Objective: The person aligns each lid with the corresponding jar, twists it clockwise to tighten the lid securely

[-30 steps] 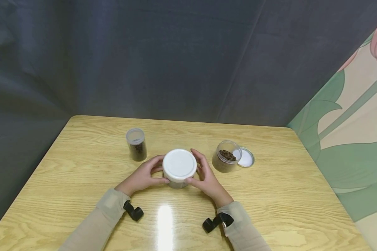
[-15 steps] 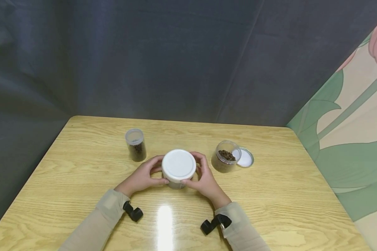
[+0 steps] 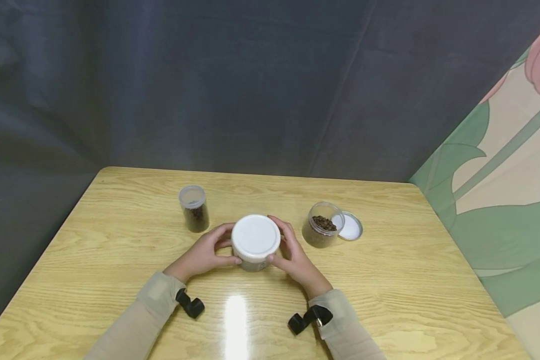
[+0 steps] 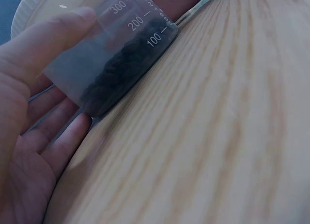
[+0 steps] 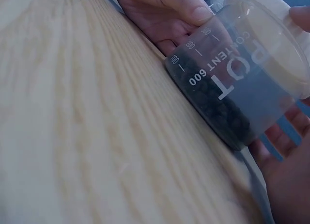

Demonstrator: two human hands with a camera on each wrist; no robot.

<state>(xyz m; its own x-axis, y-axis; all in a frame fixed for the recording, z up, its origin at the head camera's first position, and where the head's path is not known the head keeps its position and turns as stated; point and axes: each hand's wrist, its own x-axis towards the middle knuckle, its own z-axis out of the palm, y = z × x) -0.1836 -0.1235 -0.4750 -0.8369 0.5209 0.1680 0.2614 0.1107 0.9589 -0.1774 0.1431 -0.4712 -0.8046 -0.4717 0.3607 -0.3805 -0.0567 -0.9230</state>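
Note:
A clear jar (image 3: 252, 267) with printed measuring marks stands upright on the table, its white ribbed lid (image 3: 255, 235) on top. Dark pieces lie in the bottom of the jar, as the right wrist view shows. My left hand (image 3: 207, 256) grips the jar body from the left, thumb in front and fingers curved behind. From the right, my right hand (image 3: 299, 262) grips the lid, its thumb (image 5: 301, 18) on the rim in the right wrist view. The far fingertips of both hands are partly hidden behind the jar in the head view.
A tall clear container (image 3: 194, 212) of dark contents stands at the back left. Right of my hands is an open clear jar (image 3: 312, 236) of brown pellets. A round lid (image 3: 353, 227) lies beside it. A dark curtain (image 3: 252, 90) hangs behind the table (image 3: 409, 280).
My right thumb slid left along the lid's front edge, then back right, while the fingers shifted round the rim. The left hand and the jar stayed nearly in place.

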